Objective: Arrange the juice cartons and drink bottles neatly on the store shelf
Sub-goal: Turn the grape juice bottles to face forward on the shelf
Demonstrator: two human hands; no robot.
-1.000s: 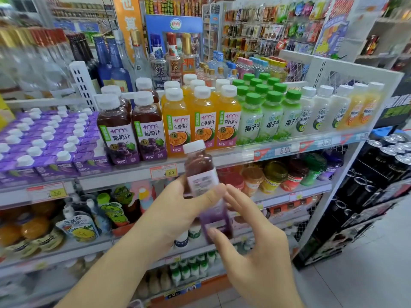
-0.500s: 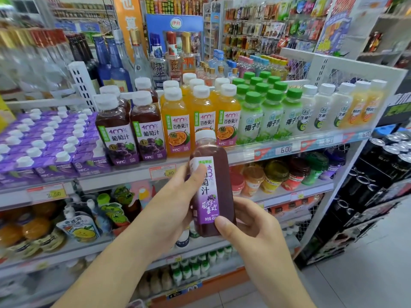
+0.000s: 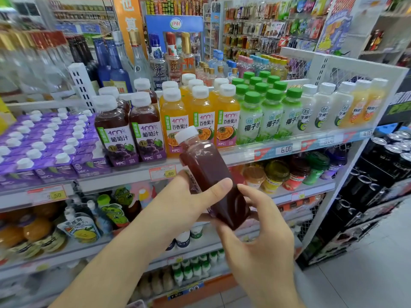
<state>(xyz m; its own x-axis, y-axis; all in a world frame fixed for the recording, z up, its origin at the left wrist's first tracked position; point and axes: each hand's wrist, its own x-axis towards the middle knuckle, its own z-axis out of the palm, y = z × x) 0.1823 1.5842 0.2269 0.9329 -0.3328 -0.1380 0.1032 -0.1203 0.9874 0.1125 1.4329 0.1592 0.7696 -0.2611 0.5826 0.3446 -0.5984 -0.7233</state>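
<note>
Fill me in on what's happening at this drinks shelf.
A person is stocking a store shelf. Both hands hold a dark purple juice bottle in front of it, tilted with its white cap up and to the left: the left hand grips its middle, the right hand supports its base. Matching grape juice bottles already stand on the shelf beside orange ones.

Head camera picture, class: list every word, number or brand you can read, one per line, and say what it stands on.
"100%", "葡萄汁", "NFC": grape juice bottles
"100%", "百香果汁": passion fruit juice bottles
"椰子水": coconut water bottles
"6.00": shelf price tag
"4.80": shelf price tag
"2.50": shelf price tag
"伊利": blue display sign
Bottle held by left hand and right hand: label turned away.
Purple cartons, other tags: too blurred.
</note>
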